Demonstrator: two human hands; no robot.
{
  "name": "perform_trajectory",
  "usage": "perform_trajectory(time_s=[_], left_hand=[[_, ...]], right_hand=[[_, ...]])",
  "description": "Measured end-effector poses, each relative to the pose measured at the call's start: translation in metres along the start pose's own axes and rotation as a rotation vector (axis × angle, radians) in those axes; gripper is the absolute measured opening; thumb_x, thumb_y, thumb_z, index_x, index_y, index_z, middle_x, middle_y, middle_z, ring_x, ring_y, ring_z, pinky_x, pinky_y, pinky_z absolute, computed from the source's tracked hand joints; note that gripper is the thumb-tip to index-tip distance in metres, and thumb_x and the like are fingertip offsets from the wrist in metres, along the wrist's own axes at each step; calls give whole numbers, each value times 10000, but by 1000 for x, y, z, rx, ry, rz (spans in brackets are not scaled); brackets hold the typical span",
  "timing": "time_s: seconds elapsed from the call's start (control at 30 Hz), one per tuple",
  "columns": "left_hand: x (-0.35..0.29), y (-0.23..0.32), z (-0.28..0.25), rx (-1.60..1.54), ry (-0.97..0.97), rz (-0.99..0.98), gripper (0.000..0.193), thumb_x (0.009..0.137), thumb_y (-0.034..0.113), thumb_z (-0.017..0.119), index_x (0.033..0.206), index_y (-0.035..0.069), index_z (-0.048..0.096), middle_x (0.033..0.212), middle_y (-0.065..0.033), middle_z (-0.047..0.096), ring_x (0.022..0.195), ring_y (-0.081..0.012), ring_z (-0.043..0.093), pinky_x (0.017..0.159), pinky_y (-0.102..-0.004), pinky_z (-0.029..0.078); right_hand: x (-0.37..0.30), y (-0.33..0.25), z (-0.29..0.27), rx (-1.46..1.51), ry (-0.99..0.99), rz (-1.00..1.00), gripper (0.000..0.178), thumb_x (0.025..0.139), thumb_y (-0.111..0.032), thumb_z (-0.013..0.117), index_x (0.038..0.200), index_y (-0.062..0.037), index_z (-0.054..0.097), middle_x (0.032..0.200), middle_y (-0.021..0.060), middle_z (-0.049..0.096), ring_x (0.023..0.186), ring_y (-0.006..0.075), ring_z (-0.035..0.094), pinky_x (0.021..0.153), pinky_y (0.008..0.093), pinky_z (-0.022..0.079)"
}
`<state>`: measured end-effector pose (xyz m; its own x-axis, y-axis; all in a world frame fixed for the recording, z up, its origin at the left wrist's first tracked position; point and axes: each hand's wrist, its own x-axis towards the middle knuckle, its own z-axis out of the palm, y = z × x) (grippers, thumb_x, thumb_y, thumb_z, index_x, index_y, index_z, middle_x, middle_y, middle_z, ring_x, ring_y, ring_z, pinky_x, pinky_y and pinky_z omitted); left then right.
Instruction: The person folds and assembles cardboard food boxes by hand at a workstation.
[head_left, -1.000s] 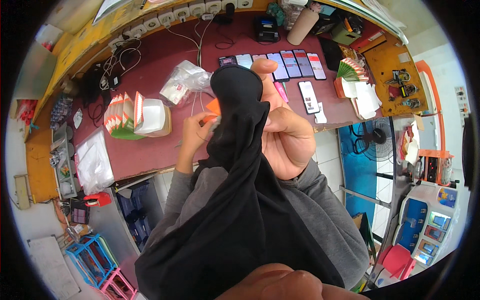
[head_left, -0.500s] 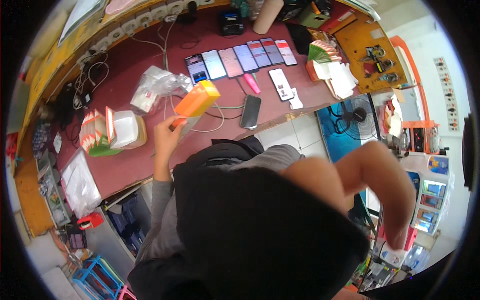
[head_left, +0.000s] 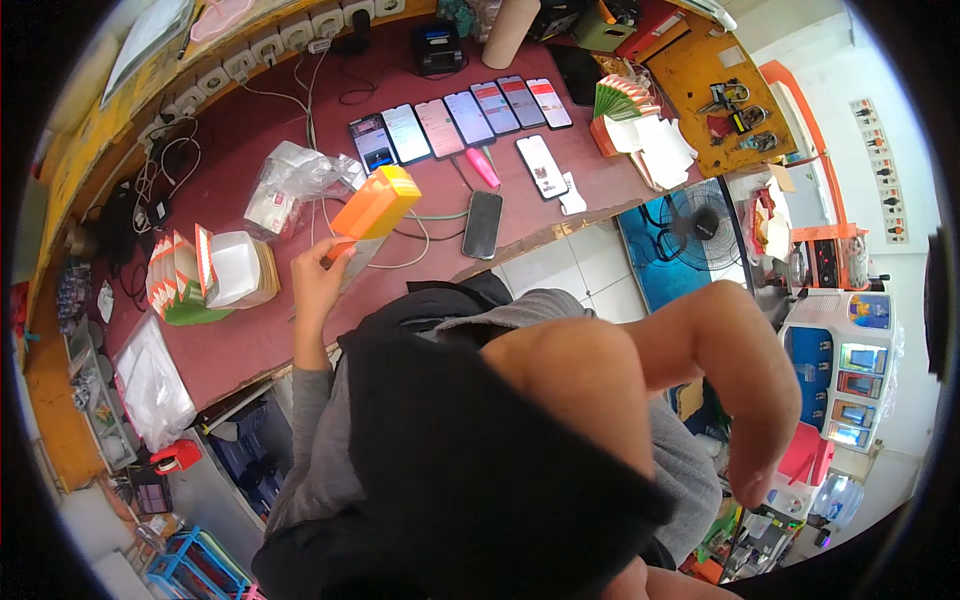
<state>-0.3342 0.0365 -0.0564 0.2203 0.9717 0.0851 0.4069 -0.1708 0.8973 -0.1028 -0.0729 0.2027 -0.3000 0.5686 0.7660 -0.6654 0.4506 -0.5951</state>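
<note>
Above the desk [head_left: 225, 365], my left hand [head_left: 320, 275] pinches the lower end of an orange, yellow and white box [head_left: 375, 212], which is tilted up to the right. My right hand [head_left: 715, 345] is raised large and close, with bent fingers. One finger runs behind a black cloth [head_left: 480, 470], and another hangs free beside it. The fingers seem closed on the cloth, but their contact is hidden. A dark-screened phone [head_left: 482, 225] lies near the desk edge, right of the box. A bagged white packet [head_left: 285, 205] lies to its left.
Several lit phones [head_left: 437, 128] stand in a row along the desk. A white-screened phone [head_left: 542, 167] and pink marker [head_left: 482, 167] lie nearer. Brochure holders [head_left: 240, 270] stand left, with loose cables and a printer [head_left: 438, 48] behind. A fan [head_left: 700, 220] is at right.
The view has shifted, so the desk items sit slightly left. My right hand and the black cloth's edge have moved left, uncovering grey clothing. My left hand still holds the box.
</note>
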Motion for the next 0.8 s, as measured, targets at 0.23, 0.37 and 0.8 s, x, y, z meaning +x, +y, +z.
perform_trajectory(time_s=[0.23, 0.37, 0.8], left_hand=[[-1, 9, -12, 198, -177, 63, 183, 793, 67, 678, 961, -1, 703, 735, -99, 682, 656, -143, 633, 604, -292, 487], [8, 29, -25, 70, -300, 163, 174, 754, 32, 671, 920, -9, 703, 722, -101, 669, 627, -145, 606, 602, -299, 483], [59, 84, -37, 30, -765, 135, 155, 772, 170, 725, 831, 27, 707, 695, -70, 663, 633, -131, 615, 592, -289, 468]], right_hand=[[-4, 84, -24, -694, -258, 252, 299, 768, -120, 582, 1060, -63, 607, 1044, 128, 615, 927, 304, 595, 731, 374, 487], [-31, 144, -61, -1352, -291, 319, 397, 800, -274, 657, 1156, -115, 584, 1107, 78, 587, 1039, 282, 560, 867, 427, 442], [-102, 139, -108, -1106, 6, 648, 398, 813, -245, 665, 1139, -24, 611, 1029, 188, 652, 942, 385, 622, 813, 409, 498]])
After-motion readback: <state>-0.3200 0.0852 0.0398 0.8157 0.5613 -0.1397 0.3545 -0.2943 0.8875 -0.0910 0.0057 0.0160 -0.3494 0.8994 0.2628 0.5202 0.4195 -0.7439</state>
